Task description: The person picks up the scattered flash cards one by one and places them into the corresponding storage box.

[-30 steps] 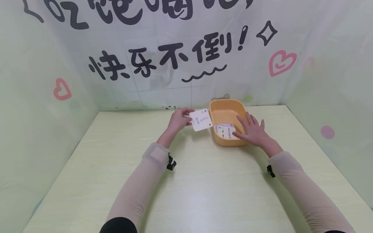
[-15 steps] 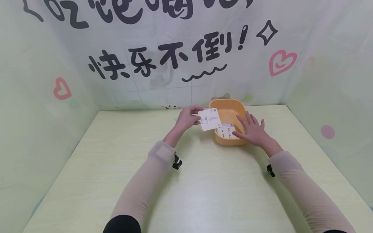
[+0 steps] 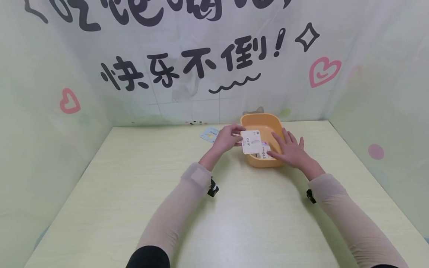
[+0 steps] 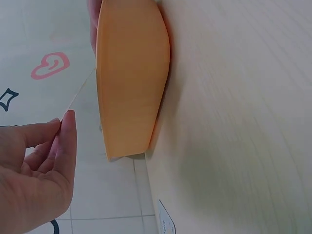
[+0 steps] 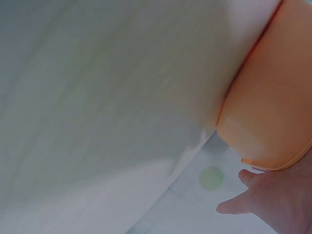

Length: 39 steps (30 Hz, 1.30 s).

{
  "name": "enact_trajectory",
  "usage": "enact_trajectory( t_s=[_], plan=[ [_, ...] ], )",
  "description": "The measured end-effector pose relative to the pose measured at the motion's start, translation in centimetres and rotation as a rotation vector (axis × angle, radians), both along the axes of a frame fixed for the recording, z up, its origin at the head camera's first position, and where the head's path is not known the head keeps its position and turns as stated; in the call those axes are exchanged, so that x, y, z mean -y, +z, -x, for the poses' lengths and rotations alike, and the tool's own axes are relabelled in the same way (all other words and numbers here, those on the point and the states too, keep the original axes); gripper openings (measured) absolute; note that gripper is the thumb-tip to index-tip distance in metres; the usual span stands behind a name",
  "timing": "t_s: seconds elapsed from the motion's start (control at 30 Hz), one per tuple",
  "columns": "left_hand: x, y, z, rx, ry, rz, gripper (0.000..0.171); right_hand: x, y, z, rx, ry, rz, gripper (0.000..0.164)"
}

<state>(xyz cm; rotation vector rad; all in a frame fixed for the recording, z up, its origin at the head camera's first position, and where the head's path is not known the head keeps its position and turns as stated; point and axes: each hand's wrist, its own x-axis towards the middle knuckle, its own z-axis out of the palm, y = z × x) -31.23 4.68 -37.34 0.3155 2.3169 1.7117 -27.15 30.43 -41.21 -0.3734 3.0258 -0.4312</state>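
Observation:
My left hand (image 3: 226,139) pinches a white flashcard (image 3: 251,142) printed "arm" between thumb and fingers. The flashcard is over the left side of the orange plastic bin (image 3: 264,163), partly covering a white card (image 3: 265,152) inside it. In the left wrist view, my left hand (image 4: 41,168) holds the flashcard nearly edge-on, above the level of the bin's rim. My right hand (image 3: 292,152) rests on the bin's right rim with its fingers spread. In the right wrist view, part of that hand (image 5: 278,200) shows against the bin (image 5: 273,107).
A light blue card (image 3: 209,134) printed "pear" lies on the table (image 3: 248,216) behind my left hand. The bin stands at the table's back edge, close to the printed wall hanging (image 3: 187,108).
My left hand has carried the "arm" flashcard rightward from beside the bin to over it. The "pear" card has come into view behind that hand. My right hand stays put.

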Motion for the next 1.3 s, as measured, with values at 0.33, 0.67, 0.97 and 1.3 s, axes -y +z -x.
enact_trajectory(
  t_s=[0.33, 0.67, 0.97, 1.3],
  plan=[
    [-1.1, -1.0, -0.1, 0.007, -0.042, 0.008, 0.034, 0.0, -0.1, 0.2, 0.005, -0.005, 0.006, 0.086],
    [-0.9, -1.1, -0.1, 0.020, -0.059, 0.025, 0.034, -0.1, -0.1, 0.2, 0.001, 0.000, 0.007, 0.086],
    [0.1, -1.4, 0.4, -0.007, -0.042, 0.047, 0.034, -0.2, -0.1, 0.3, 0.004, 0.004, 0.007, 0.086],
    [1.9, -1.7, 1.2, 0.013, 0.013, 0.042, 0.032, -0.2, -0.2, 0.2, 0.000, 0.010, 0.007, 0.086]
  ],
)
